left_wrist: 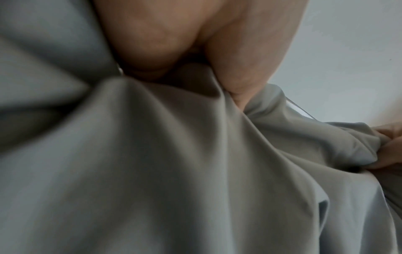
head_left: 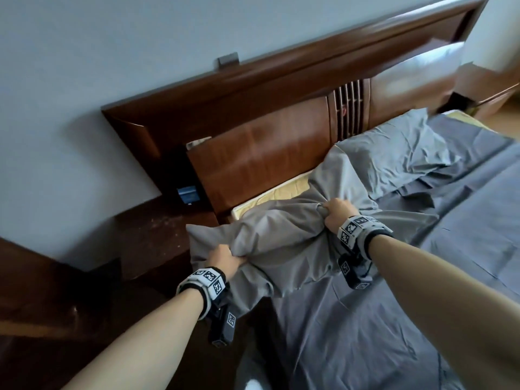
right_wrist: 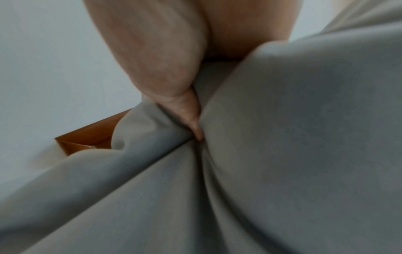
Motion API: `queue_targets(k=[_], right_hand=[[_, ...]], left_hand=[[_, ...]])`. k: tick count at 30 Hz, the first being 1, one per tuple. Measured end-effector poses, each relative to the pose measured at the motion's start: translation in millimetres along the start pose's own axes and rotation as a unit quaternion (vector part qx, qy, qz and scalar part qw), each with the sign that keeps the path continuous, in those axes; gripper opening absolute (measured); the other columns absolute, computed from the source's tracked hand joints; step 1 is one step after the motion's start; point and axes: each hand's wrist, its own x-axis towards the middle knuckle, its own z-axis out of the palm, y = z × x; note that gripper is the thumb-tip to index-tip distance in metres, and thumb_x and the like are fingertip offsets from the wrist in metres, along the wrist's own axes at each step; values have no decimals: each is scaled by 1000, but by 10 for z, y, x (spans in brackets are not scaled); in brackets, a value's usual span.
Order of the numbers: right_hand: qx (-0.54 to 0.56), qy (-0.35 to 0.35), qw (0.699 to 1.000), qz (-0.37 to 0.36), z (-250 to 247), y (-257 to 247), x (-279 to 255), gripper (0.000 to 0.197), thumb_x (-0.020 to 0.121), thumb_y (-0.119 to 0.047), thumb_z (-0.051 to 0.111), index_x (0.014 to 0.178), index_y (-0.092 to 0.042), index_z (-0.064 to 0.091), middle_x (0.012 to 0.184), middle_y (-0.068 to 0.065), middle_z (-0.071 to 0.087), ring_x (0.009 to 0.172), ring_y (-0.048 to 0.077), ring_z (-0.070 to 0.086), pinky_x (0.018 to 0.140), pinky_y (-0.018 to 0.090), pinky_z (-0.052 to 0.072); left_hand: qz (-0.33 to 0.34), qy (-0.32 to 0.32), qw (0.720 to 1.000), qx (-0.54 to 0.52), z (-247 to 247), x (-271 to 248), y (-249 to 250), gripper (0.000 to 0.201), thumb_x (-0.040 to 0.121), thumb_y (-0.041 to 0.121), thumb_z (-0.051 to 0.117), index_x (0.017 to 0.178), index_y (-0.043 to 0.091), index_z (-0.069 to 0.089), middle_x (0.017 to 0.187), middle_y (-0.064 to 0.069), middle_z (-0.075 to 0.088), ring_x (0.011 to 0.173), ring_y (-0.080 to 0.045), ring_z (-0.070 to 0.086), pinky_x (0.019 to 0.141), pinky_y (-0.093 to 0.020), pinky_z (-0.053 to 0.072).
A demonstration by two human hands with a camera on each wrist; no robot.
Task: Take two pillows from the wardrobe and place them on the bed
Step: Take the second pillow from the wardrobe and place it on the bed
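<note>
A grey pillow point(head_left: 281, 237) is held at the near left corner of the bed point(head_left: 365, 319), close to the headboard. My left hand point(head_left: 225, 258) grips a bunch of its cover at the near left side. My right hand point(head_left: 336, 212) grips the fabric at its right side. Both wrist views are filled with grey pillow fabric point(left_wrist: 174, 163) point(right_wrist: 261, 154), with my thumbs pressed into the folds. A second grey pillow point(head_left: 394, 153) lies flat against the headboard further right.
A dark wooden headboard point(head_left: 267, 122) runs along the wall. A wooden nightstand point(head_left: 157, 235) stands left of the bed. A strip of yellow mattress point(head_left: 275, 192) shows behind the held pillow. Grey sheets cover the bed to the right.
</note>
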Motion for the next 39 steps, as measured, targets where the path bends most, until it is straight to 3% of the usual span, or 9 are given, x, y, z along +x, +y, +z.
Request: queue_targets(k=[4, 8, 15, 22, 29, 31, 33, 36, 39], right_hand=[[3, 6, 999, 45, 109, 4, 775, 25, 86, -19, 49, 100, -12, 68, 109, 22, 67, 103, 40, 62, 85, 40, 51], [-5, -3, 997, 73, 211, -45, 1469, 24, 87, -19, 49, 101, -12, 67, 110, 21, 66, 103, 40, 62, 84, 40, 50], [-5, -14, 996, 90, 78, 52, 2395, 18, 86, -17, 49, 92, -12, 66, 107, 21, 66, 102, 39, 61, 88, 45, 52], [-17, -6, 997, 73, 62, 474, 3407, 17, 87, -13, 49, 89, -8, 66, 103, 21, 67, 99, 39, 63, 80, 39, 49], [-16, 27, 998, 61, 357, 1230, 4441, 22, 88, -17, 47, 91, -7, 66, 100, 24, 69, 95, 42, 63, 80, 42, 50], [-17, 31, 996, 79, 598, 1522, 4700, 26, 86, -16, 46, 104, -8, 63, 109, 22, 66, 104, 42, 60, 86, 46, 49], [-29, -5, 994, 104, 925, 1827, 4912, 42, 85, -23, 53, 126, -14, 50, 122, 19, 58, 116, 42, 53, 94, 49, 46], [-6, -93, 989, 115, 1402, 2151, 5129, 64, 77, -35, 72, 133, -22, 45, 132, 16, 53, 118, 39, 54, 99, 46, 47], [-2, -156, 981, 113, 1731, 2209, 5126, 72, 76, -38, 71, 139, -27, 38, 139, 12, 43, 125, 42, 45, 108, 48, 38]], left_hand=[[29, -20, 999, 13, -41, 888, 236, 46, 73, 43, 75, 101, 7, 72, 100, -20, 75, 97, -39, 69, 83, -42, 55], [14, -23, 999, 21, -59, 1697, 379, 44, 74, 41, 75, 99, 5, 72, 102, -23, 74, 97, -41, 68, 82, -42, 55], [-10, -53, 999, -1, 58, 2554, 741, 38, 76, 31, 77, 97, 1, 68, 103, -24, 73, 97, -41, 67, 76, -36, 50], [-15, -49, 998, -47, 572, 3226, 1062, 43, 77, 33, 77, 101, -2, 71, 103, -27, 73, 99, -41, 68, 79, -39, 52], [-31, 29, 999, -8, 1421, 3789, 1322, 41, 80, 37, 73, 95, -1, 72, 99, -29, 73, 97, -45, 68, 78, -42, 54], [-25, 26, 999, 6, 1773, 4003, 1279, 40, 80, 34, 74, 95, -3, 72, 98, -30, 72, 97, -44, 68, 77, -43, 54], [-9, -2, 1000, 28, 2152, 4195, 1122, 35, 79, 28, 75, 96, -2, 69, 99, -28, 72, 98, -42, 68, 81, -43, 54], [-9, -67, 994, 90, 2654, 4399, 821, 24, 82, 21, 71, 92, 0, 63, 100, -27, 70, 100, -42, 64, 87, -42, 48], [-21, -89, 989, 117, 2798, 4495, 604, 26, 84, 19, 67, 103, 2, 64, 111, -26, 63, 109, -41, 58, 98, -42, 45]])
